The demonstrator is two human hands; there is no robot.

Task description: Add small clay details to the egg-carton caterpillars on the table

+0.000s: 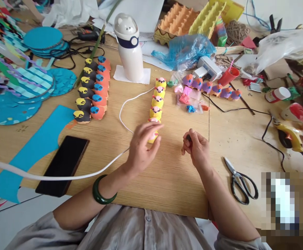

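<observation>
My left hand [143,147] is over the near end of a column of yellow egg-carton pieces with pink tops and dark marks [157,101]. Its fingers are apart, and it partly covers the nearest pieces. To the right, my right hand [196,147] pinches a small dark lump [188,138] between thumb and fingers. Beyond it lie small bags of pink and blue clay [185,97]. A row of purple and orange pieces [206,86] stands at the back right; black and yellow pieces [84,92] stand beside orange and blue ones [98,100] at left.
Black-handled scissors [241,184] lie at right, below a yellow glue gun [289,136]. A phone [63,165] and blue sheet [34,149] lie at left, crossed by a white cable [94,174]. A white bottle [130,52] stands at the back.
</observation>
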